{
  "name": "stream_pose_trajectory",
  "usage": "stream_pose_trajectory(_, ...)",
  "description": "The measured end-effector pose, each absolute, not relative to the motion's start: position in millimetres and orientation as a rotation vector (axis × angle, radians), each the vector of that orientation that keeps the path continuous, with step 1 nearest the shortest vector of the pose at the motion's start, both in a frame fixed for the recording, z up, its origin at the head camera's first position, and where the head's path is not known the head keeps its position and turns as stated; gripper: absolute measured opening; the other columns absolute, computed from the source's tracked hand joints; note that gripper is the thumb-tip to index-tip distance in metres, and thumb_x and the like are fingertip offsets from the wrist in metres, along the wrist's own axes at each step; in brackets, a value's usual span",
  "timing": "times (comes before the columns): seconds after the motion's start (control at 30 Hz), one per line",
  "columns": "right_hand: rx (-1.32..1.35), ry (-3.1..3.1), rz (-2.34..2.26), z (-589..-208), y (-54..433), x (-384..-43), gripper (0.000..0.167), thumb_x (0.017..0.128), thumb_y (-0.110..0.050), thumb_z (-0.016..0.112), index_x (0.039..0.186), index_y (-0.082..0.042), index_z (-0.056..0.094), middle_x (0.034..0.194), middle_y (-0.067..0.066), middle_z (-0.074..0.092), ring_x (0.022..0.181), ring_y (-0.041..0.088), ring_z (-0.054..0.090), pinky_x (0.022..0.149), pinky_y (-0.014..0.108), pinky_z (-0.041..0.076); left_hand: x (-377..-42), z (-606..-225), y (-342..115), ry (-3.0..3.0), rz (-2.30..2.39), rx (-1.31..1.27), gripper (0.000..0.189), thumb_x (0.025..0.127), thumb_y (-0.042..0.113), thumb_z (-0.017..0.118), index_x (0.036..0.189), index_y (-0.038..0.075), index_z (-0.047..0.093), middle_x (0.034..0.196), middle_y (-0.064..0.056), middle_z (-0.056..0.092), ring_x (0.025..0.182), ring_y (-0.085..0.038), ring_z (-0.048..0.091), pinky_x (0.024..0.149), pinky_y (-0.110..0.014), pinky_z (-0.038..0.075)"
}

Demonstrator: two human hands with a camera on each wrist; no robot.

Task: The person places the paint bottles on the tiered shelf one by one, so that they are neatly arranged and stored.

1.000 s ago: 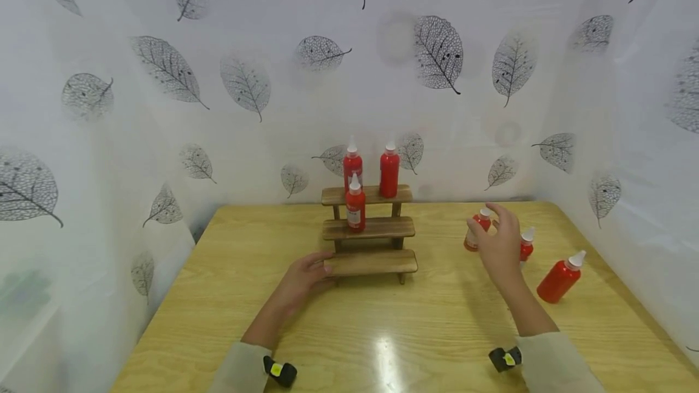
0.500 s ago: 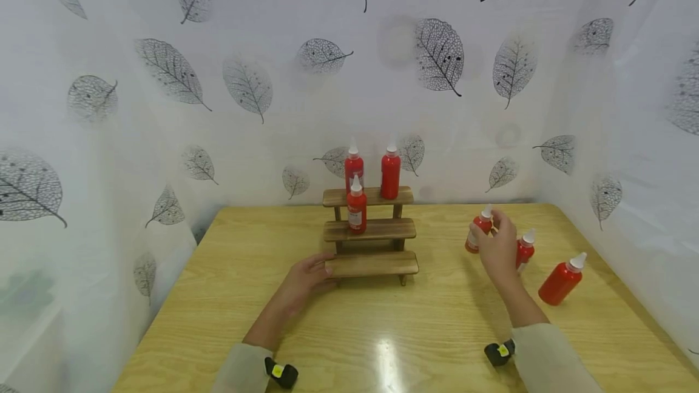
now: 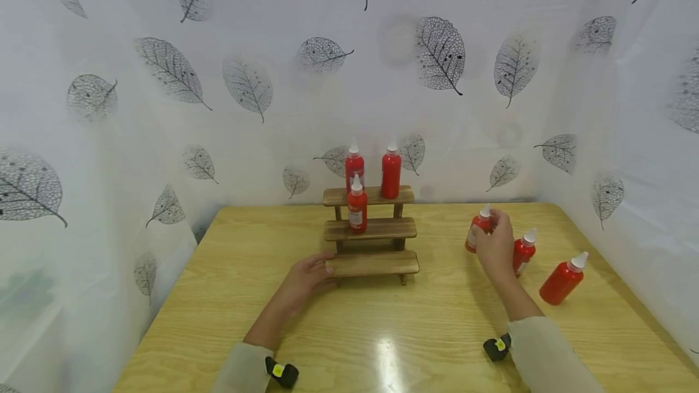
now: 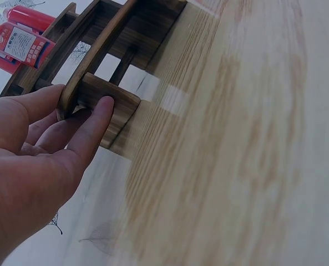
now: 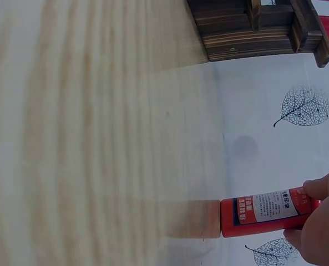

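Note:
My right hand [image 3: 495, 251] pinches a red squeeze bottle [image 3: 474, 238] with a white pointed cap, near its upper part. In the right wrist view this bottle [image 5: 267, 211] stands with its base at the tabletop, its label showing and its cap hidden by the hand [image 5: 325, 230]. At the left end of a three-step wooden display rack [image 3: 377, 264], my left hand [image 3: 303, 281] grips the lowest step. The left wrist view shows thumb and fingers about that step's end [image 4: 75, 83]. Two red bottles [image 3: 391, 176] stand on the top step, and another red bottle [image 3: 357, 210] on the middle step.
Just right of my right hand stands a red bottle [image 3: 524, 253], partly covered by the hand. Farther right and nearer is another red bottle [image 3: 561, 282]. Leaf-patterned white sheeting [image 3: 295, 138] encloses the wooden table [image 3: 437, 332] at the back and sides.
My right hand's fingers have closed on the red bottle, and the hand has shifted slightly left, uncovering more of the bottle beside it. My left hand has stayed at the rack.

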State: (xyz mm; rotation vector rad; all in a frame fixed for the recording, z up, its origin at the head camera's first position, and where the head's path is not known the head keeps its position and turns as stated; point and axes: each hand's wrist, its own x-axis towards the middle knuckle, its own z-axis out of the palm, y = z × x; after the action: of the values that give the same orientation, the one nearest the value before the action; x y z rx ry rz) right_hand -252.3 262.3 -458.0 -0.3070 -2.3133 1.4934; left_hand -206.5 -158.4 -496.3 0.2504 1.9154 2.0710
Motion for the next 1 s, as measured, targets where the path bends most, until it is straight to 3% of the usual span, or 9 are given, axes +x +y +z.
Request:
stream_pose_trajectory(0.3, -0.184, -2.342, 1.397, -441, 251, -240, 0.057, 0.100, -0.008, 0.059, 0.151, -0.001, 0.035, 0.150, 0.025, 0.046, 0.138, 0.041, 0.046, 0.115, 0.056, 0.041, -207, -497, -158, 1.915, 2.066, 0.258, 0.049, 0.103, 0.011, 0.057, 0.149, 0.000, 0.044, 0.164, -0.027, 0.019, 0.148, -0.044, 0.028, 0.104, -0.043, 0.054)
stream_pose_trajectory(1.0, 0.152, -2.257, 1.457, -380, 193, -228, 0.058, 0.096, -0.012, 0.070, 0.146, 0.001, 0.044, 0.139, 0.023, 0.055, 0.131, 0.036, 0.053, 0.112, 0.049, 0.046, -207, -498, -159, 1.916, 2.069, 0.241, 0.050, 0.103, 0.012, 0.058, 0.149, 0.000, 0.044, 0.160, -0.027, 0.028, 0.143, -0.044, 0.039, 0.103, -0.043, 0.054)
